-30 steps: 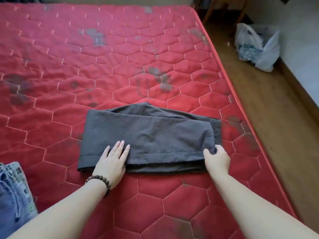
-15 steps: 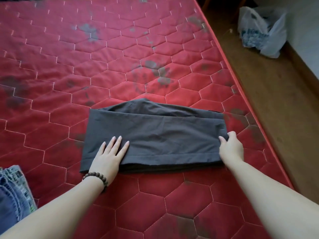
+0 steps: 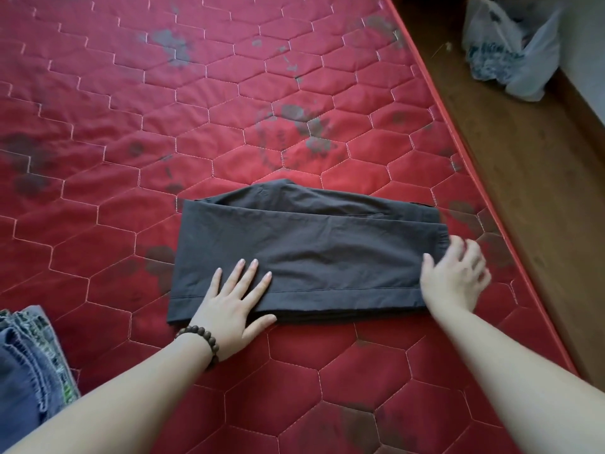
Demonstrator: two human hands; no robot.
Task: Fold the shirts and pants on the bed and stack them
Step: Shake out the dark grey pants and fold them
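Red quilted mattress (image 3: 294, 103), hexagon stitching, dark stains scattered over it; wooden floor along its far-right edge, with one white plastic bag (image 3: 510, 50) against the wall.

Item: dark grey pants (image 3: 304, 253), folded into a flat band and lying across the mattress, just beyond both sets of fingertips.

Left hand (image 3: 229, 306): we lay it flat, fingers spread and straight, palm down on the near hem. It holds nothing; it only pins the cloth.

Right hand (image 3: 455, 283): we keep it at the band's right end, fingers loosely open and blurred. Whether it presses the cloth or hovers just above it we cannot tell. It clasps nothing visible.

Item: blue denim garment (image 3: 23, 362), frayed edge, well to the left of the left wrist, at the frame edge. Brown bead bracelet (image 3: 203, 339) on that wrist.

Step in hand, as we judge it: flattening the fold before the next halving.

Method notes:
- We keep the left palm still as the anchor, so the layers under its fingers do not creep.
- We sweep the right fingers outward from the middle, pushing air and wrinkles past the fingertips.
- We square the loose upper layer, which shows skewed beyond the fingers, with the hem.
- We then carry the right end over toward the left fingers, edge to edge.
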